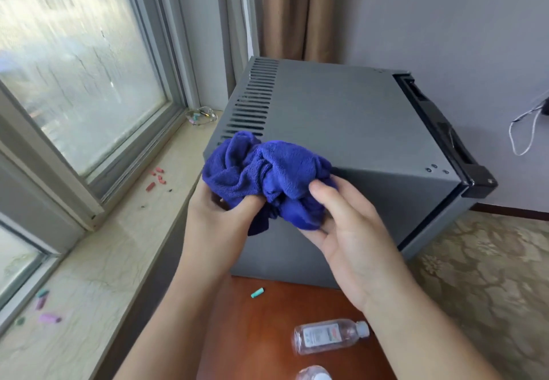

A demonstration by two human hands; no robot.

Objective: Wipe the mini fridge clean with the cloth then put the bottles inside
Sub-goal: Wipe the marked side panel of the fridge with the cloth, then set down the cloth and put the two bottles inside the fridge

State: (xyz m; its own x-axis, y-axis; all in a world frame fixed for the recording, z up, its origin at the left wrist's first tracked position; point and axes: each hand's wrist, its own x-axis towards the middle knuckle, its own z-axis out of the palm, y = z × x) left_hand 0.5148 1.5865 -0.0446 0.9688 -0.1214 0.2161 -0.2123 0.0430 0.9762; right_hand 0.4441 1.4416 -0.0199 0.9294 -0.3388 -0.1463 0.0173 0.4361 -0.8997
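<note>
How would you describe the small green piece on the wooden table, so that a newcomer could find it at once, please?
Start at the grey mini fridge and drop to the reddish wooden table in front of it. The green piece lies alone near the fridge's base, left of the lying bottle. It is the only coloured bit on the wood; the others lie on the windowsill.

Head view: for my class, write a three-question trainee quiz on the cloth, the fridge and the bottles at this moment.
1. True or false: both hands grip the cloth.
2. How does the full-view bottle rest: A upright, B on its side, C inside the fridge?
3. Fill in: the bottles lie on a ___ wooden surface.

Key:
1. True; left hand and right hand bunch it together.
2. B
3. reddish-brown
</note>
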